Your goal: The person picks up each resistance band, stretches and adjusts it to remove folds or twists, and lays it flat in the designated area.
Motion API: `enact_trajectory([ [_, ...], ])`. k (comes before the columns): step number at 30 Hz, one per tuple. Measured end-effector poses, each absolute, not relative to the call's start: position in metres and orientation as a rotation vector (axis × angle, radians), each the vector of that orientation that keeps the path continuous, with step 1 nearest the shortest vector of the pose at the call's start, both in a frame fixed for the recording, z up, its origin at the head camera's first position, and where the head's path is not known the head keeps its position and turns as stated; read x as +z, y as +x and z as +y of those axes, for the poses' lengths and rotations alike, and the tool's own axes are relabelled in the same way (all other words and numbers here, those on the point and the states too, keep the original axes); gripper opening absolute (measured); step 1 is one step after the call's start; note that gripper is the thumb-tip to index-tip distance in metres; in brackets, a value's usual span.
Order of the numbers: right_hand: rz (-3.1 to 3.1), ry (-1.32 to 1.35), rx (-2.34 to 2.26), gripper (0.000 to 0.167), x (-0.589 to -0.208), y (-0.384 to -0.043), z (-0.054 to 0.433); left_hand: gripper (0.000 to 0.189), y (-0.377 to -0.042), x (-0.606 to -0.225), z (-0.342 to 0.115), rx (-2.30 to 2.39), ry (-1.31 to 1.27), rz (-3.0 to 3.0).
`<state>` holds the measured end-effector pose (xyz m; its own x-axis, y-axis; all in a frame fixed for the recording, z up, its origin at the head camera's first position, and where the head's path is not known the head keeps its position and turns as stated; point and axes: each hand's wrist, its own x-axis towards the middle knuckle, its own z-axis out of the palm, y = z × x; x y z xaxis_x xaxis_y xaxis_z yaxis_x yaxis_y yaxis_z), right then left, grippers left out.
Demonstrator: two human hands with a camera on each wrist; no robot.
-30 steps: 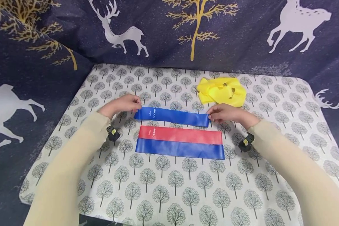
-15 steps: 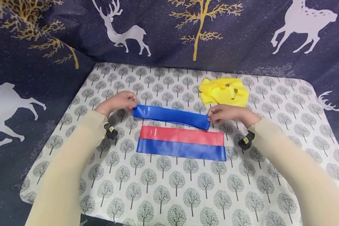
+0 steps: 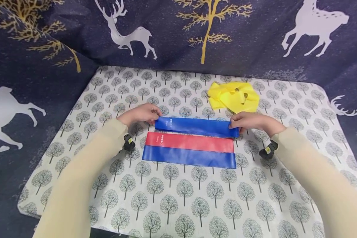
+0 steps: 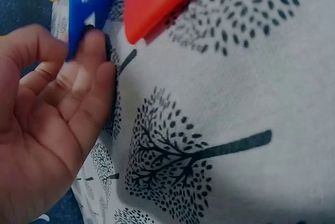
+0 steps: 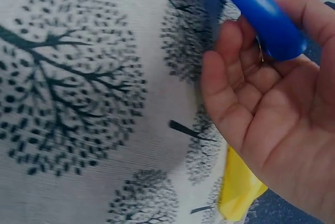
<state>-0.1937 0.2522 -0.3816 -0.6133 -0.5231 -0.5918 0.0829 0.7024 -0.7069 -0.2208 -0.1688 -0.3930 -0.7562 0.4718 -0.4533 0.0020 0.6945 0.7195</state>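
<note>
A blue resistance band (image 3: 196, 127), its small white print near the left end, is stretched out flat between my two hands. My left hand (image 3: 143, 113) pinches its left end between thumb and fingers, as the left wrist view also shows. The right end is pinched by my right hand (image 3: 251, 121), where the band's looped end (image 5: 280, 38) shows beside the thumb. Just nearer to me lies a red resistance band (image 3: 193, 142) marked "Heavy", and the held band's lower edge runs along its upper edge. A second blue band (image 3: 188, 156) lies against the red one's near side.
A crumpled yellow band (image 3: 235, 96) with dark marks lies behind my right hand. Everything rests on a table covered by white tree-print cloth (image 3: 178, 198). A dark blue fabric backdrop (image 3: 172, 29) with deer and trees rises behind and at the sides.
Both hands have shifted right and slightly nearer with the held blue band, from a tilted position to almost level with the red band's edge. The red, lower blue and yellow bands stay put.
</note>
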Motion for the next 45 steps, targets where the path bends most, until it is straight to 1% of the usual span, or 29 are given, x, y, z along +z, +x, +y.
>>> enact_trajectory([
  [4,2.098,-0.35,-0.865,0.026,-0.386,-0.193,0.251,0.026,-0.219,-0.393,-0.168,0.861,0.378,2.363],
  [9,2.104,-0.329,-0.877,0.03,-0.388,-0.195,0.25,0.026,-0.216,-0.388,-0.172,0.79,0.345,2.451],
  [13,2.083,-0.327,-0.894,0.023,-0.386,-0.195,0.252,0.03,-0.214,-0.386,-0.174,0.772,0.308,2.452],
  [16,2.087,-0.338,-0.901,0.02,-0.386,-0.194,0.253,0.036,-0.213,-0.385,-0.174,0.771,0.276,2.445],
  [19,2.102,-0.316,-0.938,0.021,-0.387,-0.194,0.252,0.038,-0.213,-0.386,-0.175,0.821,0.225,2.428],
  [23,2.118,-0.264,-0.983,0.016,-0.389,-0.191,0.25,0.036,-0.211,-0.387,-0.178,0.979,0.121,2.355],
  [28,2.112,-0.219,-0.995,0.02,-0.393,-0.188,0.248,0.035,-0.209,-0.388,-0.181,1.118,0.04,2.236],
  [38,2.096,-0.208,-0.988,0.028,-0.392,-0.183,0.246,0.031,-0.206,-0.391,-0.186,1.042,0.106,2.23],
  [40,2.11,-0.206,-0.991,0.028,-0.392,-0.182,0.245,0.031,-0.205,-0.392,-0.186,1.02,0.12,2.25],
  [45,2.136,-0.212,-1.031,0.022,-0.397,-0.177,0.247,0.039,-0.203,-0.395,-0.19,1.033,0.152,2.25],
])
